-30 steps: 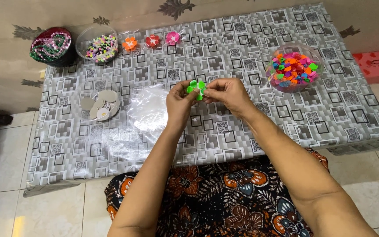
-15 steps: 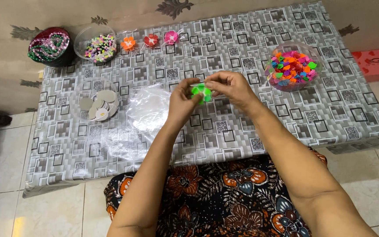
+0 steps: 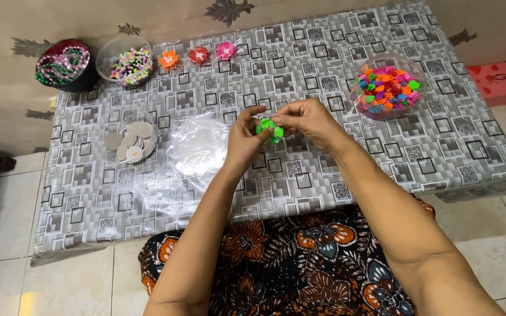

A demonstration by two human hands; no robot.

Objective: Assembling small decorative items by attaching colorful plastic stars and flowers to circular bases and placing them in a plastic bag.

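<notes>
- Over the last second my hands have drifted slightly left over the tabletop (image 3: 300, 175), and the small green flower piece (image 3: 270, 129) has turned between my fingertips; it now shows more of its petals.
- My left hand (image 3: 242, 140) pinches the green flower piece from the left, fingers curled close, index finger lifted.
- My right hand (image 3: 307, 122) closes on it from the right with thumb and forefingers, so the piece hangs just above the tabletop, held on both sides.
- To my eye I am still shaping it, not setting it down.
- The tabletop wears a grey patterned cover; on it lie a clear plastic bag (image 3: 197, 143), pale discs (image 3: 129, 142), three finished flowers (image 3: 198, 55), a bowl of coloured pieces (image 3: 386, 88) and two bead tubs (image 3: 123, 58).
- Tiled floor (image 3: 1, 210) lies around me, and a beige patterned wall (image 3: 147, 14) stands behind.
</notes>
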